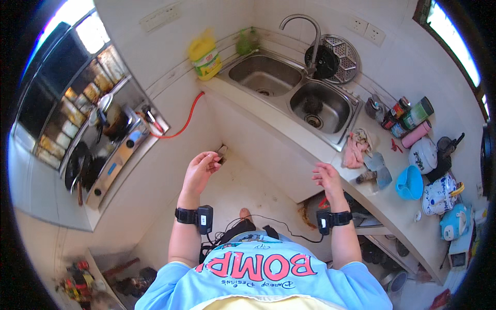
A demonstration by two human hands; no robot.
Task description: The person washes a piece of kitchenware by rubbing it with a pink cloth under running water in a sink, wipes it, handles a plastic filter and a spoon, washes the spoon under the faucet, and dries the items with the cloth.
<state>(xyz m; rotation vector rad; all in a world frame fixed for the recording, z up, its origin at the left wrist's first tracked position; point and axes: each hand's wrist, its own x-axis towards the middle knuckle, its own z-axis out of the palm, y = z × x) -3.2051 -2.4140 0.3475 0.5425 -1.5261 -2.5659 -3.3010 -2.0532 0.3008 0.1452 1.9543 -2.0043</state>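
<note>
Both hands are raised in the air over the floor, in front of my body. My left hand [202, 169] has loosely bent fingers, and nothing is seen in it. Behind its fingertips a small object [222, 152] lies in the floor corner, too small to name. My right hand [327, 178] is empty, fingers apart, close to the counter edge. Nearest it on the counter are a pink cloth [355, 151] and a cleaver [376, 173] with a dark handle. Beyond stands a double-bowl steel sink [285, 101] with a curved tap [316, 38].
On the right counter [391, 211] stand a blue plastic basin [409, 183], a blue-and-white teapot [438, 195] and several jars. Left is a gas stove [118, 161] with a red hose [187, 123]. A yellow jug [205, 58] stands by the sink. A cable [285, 221] joins my wrist devices.
</note>
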